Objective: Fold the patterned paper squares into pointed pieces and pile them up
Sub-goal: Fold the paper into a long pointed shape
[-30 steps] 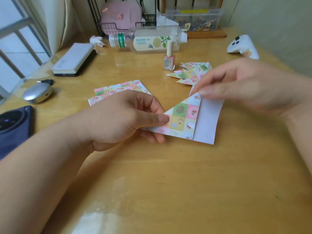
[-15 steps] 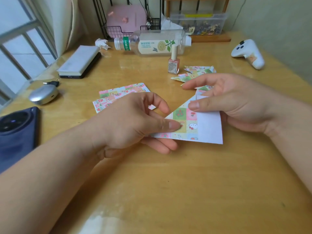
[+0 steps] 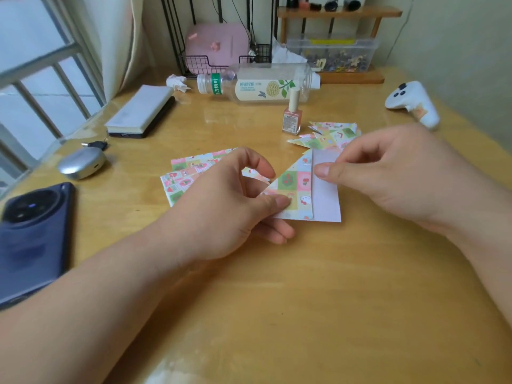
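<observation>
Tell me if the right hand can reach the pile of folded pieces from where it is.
Probably yes. The pile lies just beyond the right hand with nothing between; the polish bottle stands off to the side. The hand must first release the paper it pinches.

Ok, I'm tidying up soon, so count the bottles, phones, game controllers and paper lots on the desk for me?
Bottles: 2, the drink bottle lying down and the nail polish upright
Phones: 1, the dark blue phone
Game controllers: 1, the white controller
Paper lots: 3, the flat stack, the folded pile and the half-folded sheet
Total: 7
</observation>
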`<state>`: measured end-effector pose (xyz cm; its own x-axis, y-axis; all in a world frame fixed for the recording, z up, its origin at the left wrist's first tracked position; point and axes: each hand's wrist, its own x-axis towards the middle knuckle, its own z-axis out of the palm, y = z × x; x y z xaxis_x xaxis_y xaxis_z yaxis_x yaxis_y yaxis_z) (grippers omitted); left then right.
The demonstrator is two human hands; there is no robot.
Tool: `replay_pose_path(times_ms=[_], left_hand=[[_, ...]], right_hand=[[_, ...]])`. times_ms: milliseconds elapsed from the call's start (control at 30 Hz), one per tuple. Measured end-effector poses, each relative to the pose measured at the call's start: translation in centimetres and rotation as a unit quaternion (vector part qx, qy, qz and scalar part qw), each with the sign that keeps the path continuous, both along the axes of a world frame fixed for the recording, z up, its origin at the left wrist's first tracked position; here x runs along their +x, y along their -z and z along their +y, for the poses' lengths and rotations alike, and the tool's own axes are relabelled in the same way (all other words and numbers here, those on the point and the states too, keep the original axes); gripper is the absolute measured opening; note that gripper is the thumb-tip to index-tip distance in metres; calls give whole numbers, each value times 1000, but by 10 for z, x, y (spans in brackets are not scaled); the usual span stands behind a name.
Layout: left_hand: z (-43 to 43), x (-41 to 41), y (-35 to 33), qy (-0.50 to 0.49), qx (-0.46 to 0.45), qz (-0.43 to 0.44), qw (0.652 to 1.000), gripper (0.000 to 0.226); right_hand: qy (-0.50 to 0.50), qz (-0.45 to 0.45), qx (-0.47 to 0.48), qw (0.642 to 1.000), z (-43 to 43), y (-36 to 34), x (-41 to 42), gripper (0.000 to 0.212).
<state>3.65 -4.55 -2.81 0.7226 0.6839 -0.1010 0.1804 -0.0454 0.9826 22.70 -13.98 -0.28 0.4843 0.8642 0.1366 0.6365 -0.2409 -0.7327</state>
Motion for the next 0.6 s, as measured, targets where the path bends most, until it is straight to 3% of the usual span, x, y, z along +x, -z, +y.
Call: replay_pose_path(times_ms=[100,167,333,500,600], left_hand=[[-5,0,-1,9,40,47,998,26],[-8,1,-2,21,62,85,994,25],[-9,1,-2,42,132,167,976,20],[-5,0,3,16,315,263,912,21],[-1,-3,3,31,322,297,898,20]], right_hand=[[-45,33,-122,991,-1,1,-10,28],[-74,105,-181,975,0,5,-15,23],[-69,237,-226,942,5,14,-16,19],[-69,202,-234,949,7,16,-20,11],[-67,178,-238,953,8,17,-22,9]])
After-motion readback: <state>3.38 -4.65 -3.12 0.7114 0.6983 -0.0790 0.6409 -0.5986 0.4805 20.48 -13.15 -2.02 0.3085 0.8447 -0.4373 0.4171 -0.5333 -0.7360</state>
